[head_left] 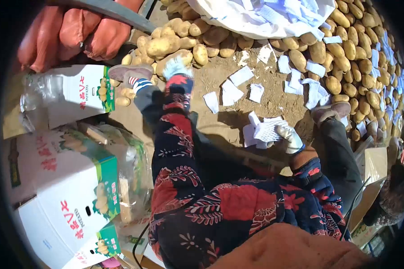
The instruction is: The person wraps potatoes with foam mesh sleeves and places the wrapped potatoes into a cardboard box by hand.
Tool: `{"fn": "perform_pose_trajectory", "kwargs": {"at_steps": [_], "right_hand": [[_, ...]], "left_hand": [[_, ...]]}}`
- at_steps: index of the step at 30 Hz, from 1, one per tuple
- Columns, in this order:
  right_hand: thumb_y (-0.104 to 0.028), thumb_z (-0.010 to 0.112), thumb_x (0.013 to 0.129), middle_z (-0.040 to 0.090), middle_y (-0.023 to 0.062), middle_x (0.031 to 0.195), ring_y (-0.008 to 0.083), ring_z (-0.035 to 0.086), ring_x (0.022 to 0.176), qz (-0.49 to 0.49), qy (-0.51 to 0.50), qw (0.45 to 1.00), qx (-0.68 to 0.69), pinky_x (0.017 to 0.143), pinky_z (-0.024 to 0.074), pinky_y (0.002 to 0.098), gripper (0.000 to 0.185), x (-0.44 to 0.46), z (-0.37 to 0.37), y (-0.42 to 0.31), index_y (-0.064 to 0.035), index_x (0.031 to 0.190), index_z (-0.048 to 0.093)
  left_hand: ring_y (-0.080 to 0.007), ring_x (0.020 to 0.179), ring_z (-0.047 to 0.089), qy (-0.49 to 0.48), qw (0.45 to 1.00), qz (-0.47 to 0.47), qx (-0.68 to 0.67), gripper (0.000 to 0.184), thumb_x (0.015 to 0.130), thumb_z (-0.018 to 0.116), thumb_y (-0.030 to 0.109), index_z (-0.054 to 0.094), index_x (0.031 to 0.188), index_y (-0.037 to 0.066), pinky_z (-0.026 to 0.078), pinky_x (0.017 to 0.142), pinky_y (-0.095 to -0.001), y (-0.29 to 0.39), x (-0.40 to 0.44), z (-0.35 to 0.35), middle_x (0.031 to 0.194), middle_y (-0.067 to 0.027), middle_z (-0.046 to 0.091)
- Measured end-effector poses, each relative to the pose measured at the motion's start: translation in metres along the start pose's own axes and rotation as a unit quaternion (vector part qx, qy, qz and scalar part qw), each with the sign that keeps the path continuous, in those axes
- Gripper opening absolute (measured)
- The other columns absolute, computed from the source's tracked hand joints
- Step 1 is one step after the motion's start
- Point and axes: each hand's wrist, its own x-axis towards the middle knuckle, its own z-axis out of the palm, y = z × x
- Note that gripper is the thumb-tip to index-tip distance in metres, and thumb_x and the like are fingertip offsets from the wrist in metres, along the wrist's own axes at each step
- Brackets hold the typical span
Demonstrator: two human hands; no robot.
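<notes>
My left hand (177, 68), in a pale glove, is at the upper left with its fingers over a large potato (162, 65) at the edge of the pile. The potato shows on both sides of the glove; the fingertips are blurred. My right hand (290, 138), in a white glove, grips a white foam net sleeve (270, 131) with a visible mesh pattern. More white sleeves sit right behind and under it, partly hidden. Several loose foam sleeves (231, 92) lie on the dirt floor between my feet.
Above is a large white sack (251, 28) full of foam sleeves. Potatoes (345, 85) are heaped along the top and right. At left stand red sacks (76, 33) and printed potato cartons (67, 197). My shoes (130, 71) flank the loose sleeves. An opened carton (375, 163) is at right.
</notes>
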Motion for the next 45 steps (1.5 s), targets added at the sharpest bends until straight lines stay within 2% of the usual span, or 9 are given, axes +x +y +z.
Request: {"fn": "perform_pose_trajectory", "kwargs": {"at_steps": [11, 15, 17, 21, 30, 37, 40, 44, 45], "right_hand": [[-0.027, 0.06, 0.079, 0.061, 0.0124, 0.096, 0.0216, 0.059, 0.084, -0.028, 0.101, 0.994, 0.014, 0.069, 0.0483, 0.0321, 0.04, 0.015, -0.024, 0.002, 0.0021, 0.106, 0.053], [-0.016, 0.058, 0.081, 0.059, 0.0108, 0.103, 0.0219, 0.058, 0.09, -0.106, 0.092, 0.99, -0.009, 0.078, 0.0464, 0.0331, 0.038, 0.011, -0.028, -0.006, 0.002, 0.114, 0.049], [-0.013, 0.055, 0.082, 0.054, 0.0116, 0.113, 0.0214, 0.054, 0.1, -0.198, 0.082, 0.975, -0.056, 0.084, 0.044, 0.0338, 0.046, 0.011, -0.017, -0.015, 0.0022, 0.123, 0.042], [-0.011, 0.064, 0.072, 0.043, 0.0114, 0.126, 0.0211, 0.044, 0.113, -0.294, 0.053, 0.933, -0.198, 0.094, 0.0378, 0.0331, 0.067, 0.015, -0.018, -0.025, -0.0003, 0.13, 0.033], [-0.024, 0.072, 0.066, 0.041, 0.0112, 0.127, 0.0257, 0.046, 0.114, -0.028, -0.134, 0.964, 0.228, 0.095, 0.0381, 0.0402, 0.078, -0.045, -0.007, -0.036, -0.0063, 0.13, 0.031], [-0.023, 0.075, 0.064, 0.05, 0.0125, 0.119, 0.0256, 0.05, 0.109, -0.076, -0.041, 0.995, -0.048, 0.092, 0.0413, 0.0357, 0.077, -0.023, -0.053, -0.024, -0.0049, 0.128, 0.036], [-0.021, 0.073, 0.063, 0.054, 0.0194, 0.11, 0.0304, 0.051, 0.106, -0.075, 0.195, 0.727, -0.654, 0.089, 0.0412, 0.0342, 0.064, -0.023, -0.049, -0.038, -0.0114, 0.121, 0.047], [-0.008, 0.061, 0.07, 0.059, 0.0152, 0.099, 0.0257, 0.059, 0.092, -0.137, 0.38, 0.731, -0.551, 0.08, 0.046, 0.0316, 0.041, -0.005, -0.154, -0.024, -0.0063, 0.11, 0.053], [-0.011, 0.059, 0.071, 0.059, 0.0151, 0.101, 0.0259, 0.059, 0.091, -0.19, 0.361, 0.617, -0.673, 0.078, 0.0461, 0.0318, 0.038, -0.008, -0.176, -0.018, -0.0069, 0.109, 0.054]], "left_hand": [[-0.0302, 0.111, 0.046, -0.151, 0.962, -0.067, -0.219, 0.084, 0.061, 0.072, 0.044, 0.037, 0.125, 0.004, 0.036, 0.092, -0.0392, -0.056, 0.026, 0.011, 0.12, -0.0173, 0.047], [-0.0271, 0.102, 0.052, -0.216, 0.576, -0.129, -0.778, 0.069, 0.071, 0.069, 0.028, 0.037, 0.125, -0.002, 0.042, 0.087, -0.0358, -0.076, 0.024, 0.174, 0.115, -0.0138, 0.052], [-0.0308, 0.108, 0.049, -0.291, 0.309, -0.185, -0.886, 0.062, 0.071, 0.064, 0.025, 0.041, 0.124, 0.001, 0.039, 0.093, -0.0444, 0.013, -0.056, 0.056, 0.119, -0.0127, 0.051], [-0.0302, 0.112, 0.045, -0.451, 0.146, -0.095, -0.876, 0.06, 0.078, 0.059, 0.03, 0.037, 0.127, 0.004, 0.035, 0.097, -0.0461, 0.124, -0.124, 0.038, 0.124, -0.0136, 0.045], [-0.026, 0.097, 0.051, -0.461, 0.32, 0.002, -0.827, 0.041, 0.082, 0.055, 0.023, 0.043, 0.115, 0.003, 0.041, 0.085, -0.0399, 0.231, -0.227, -0.028, 0.107, -0.012, 0.051], [-0.0227, 0.085, 0.056, -0.304, 0.492, -0.106, -0.809, 0.026, 0.085, 0.052, 0.017, 0.048, 0.105, 0.001, 0.047, 0.076, -0.0351, 0.204, -0.229, -0.092, 0.093, -0.0108, 0.056], [-0.0183, 0.071, 0.056, -0.09, 0.747, 0.201, -0.627, 0.006, 0.081, 0.054, 0.008, 0.054, 0.087, 0.005, 0.047, 0.066, -0.0302, 0.219, -0.244, -0.023, 0.079, -0.0061, 0.055], [-0.0318, 0.078, 0.055, -0.101, 0.802, 0.376, -0.453, 0.013, 0.077, 0.057, 0.02, 0.057, 0.085, 0.009, 0.044, 0.068, -0.0414, 0.219, -0.232, -0.051, 0.077, -0.0131, 0.055], [-0.0325, 0.077, 0.056, -0.1, 0.821, 0.341, -0.447, 0.014, 0.077, 0.056, 0.019, 0.058, 0.085, 0.008, 0.045, 0.068, -0.041, 0.211, -0.218, -0.013, 0.078, -0.0139, 0.055]]}}
